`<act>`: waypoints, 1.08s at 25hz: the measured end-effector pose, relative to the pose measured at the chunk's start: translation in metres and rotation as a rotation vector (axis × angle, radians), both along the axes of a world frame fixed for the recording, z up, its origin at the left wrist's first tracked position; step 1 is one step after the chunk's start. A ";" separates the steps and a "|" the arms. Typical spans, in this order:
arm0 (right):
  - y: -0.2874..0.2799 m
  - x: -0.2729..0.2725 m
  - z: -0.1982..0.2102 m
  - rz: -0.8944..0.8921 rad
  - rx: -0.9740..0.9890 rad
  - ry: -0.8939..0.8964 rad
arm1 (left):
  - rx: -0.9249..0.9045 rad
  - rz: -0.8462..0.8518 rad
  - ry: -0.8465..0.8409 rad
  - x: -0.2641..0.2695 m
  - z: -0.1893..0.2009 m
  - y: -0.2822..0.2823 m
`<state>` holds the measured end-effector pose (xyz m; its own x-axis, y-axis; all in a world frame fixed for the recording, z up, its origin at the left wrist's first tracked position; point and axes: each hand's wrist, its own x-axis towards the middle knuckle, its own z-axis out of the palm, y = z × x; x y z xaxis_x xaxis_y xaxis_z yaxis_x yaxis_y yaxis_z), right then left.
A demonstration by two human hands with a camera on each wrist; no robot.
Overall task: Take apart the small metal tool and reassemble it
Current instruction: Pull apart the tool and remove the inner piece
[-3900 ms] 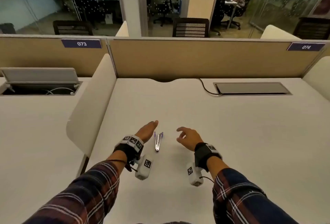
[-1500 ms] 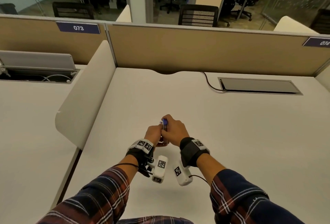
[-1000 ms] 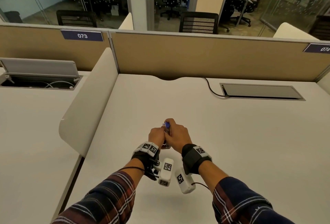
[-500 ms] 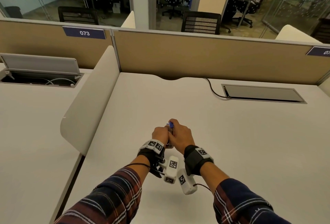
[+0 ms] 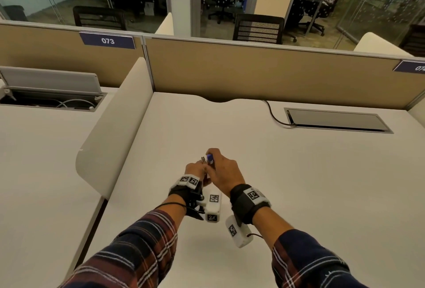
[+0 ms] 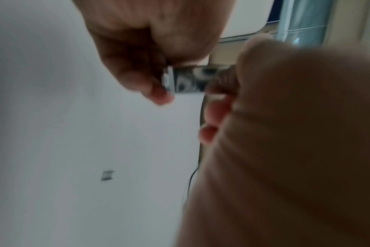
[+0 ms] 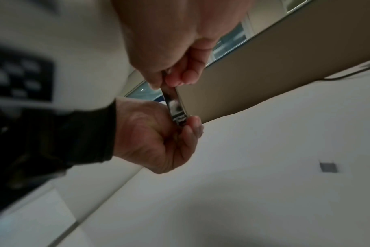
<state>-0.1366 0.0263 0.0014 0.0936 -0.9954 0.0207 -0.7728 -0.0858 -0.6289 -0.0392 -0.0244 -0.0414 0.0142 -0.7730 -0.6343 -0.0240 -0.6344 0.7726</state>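
The small metal tool, shiny with a blue tip, is held up over the white desk between both hands. My left hand grips its lower end, the fingers curled round it. My right hand pinches the upper part from the right. In the left wrist view the tool bridges the two hands. The right wrist view shows the tool upright, with the right hand's fingertips above and the left hand below. The hands hide most of the tool.
A tan partition closes the desk's far side and a white rounded divider its left. At the back right are a grey cable hatch and a black cable. A small grey square marks the desk.
The tool lay on the desk between my open hands; both hands have since taken hold of it and lifted it. Over the last second the grip barely shifted.
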 end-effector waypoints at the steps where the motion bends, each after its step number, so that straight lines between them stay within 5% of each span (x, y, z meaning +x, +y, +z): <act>1: -0.001 0.000 0.001 -0.007 -0.014 -0.009 | -0.017 -0.039 0.014 0.004 0.003 -0.002; 7: 0.005 -0.009 0.000 0.025 -0.048 0.032 | 0.060 0.053 0.267 0.017 0.026 -0.005; 18: 0.035 -0.017 -0.042 0.219 -0.161 0.232 | 0.096 0.155 0.334 0.017 0.025 -0.009; 27: 0.028 -0.081 -0.059 -0.220 0.146 0.113 | 0.043 0.079 0.175 0.014 -0.001 -0.005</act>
<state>-0.2181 0.0543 -0.0574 -0.1318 -0.9837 -0.1224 -0.8284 0.1771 -0.5314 -0.0256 -0.0297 -0.0419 -0.0400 -0.7459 -0.6649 0.1595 -0.6616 0.7327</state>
